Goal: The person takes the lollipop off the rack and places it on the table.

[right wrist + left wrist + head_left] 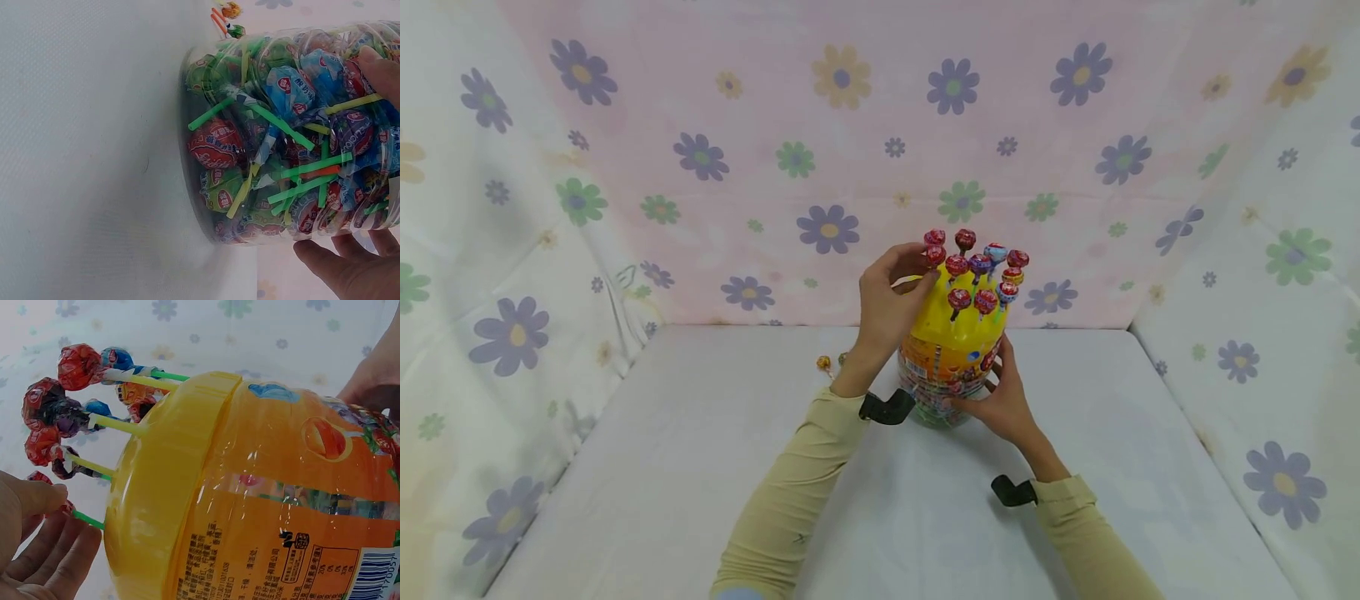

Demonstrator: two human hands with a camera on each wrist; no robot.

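The left hand (pixel 891 302) pinches a red lollipop (pixel 936 255) at the yellow lid (pixel 931 322); the right hand (pixel 1006 402) grips the candy jar (pixel 942 382) on the table (pixel 700 433). The slick, filled jar is probably heavy, best braced low; the lollipop, light.

Left hand (pixel 47 540) pinches a red lollipop (pixel 67 507) beside the yellow lid (pixel 156 487).
More lollipops (pixel 78 367) stick out of the lid; an orange label (pixel 262 456) adjoins it.

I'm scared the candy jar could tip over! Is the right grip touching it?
Touching. In the right wrist view, the right grip holds the clear jar, its thumb on one side and fingers against the other.
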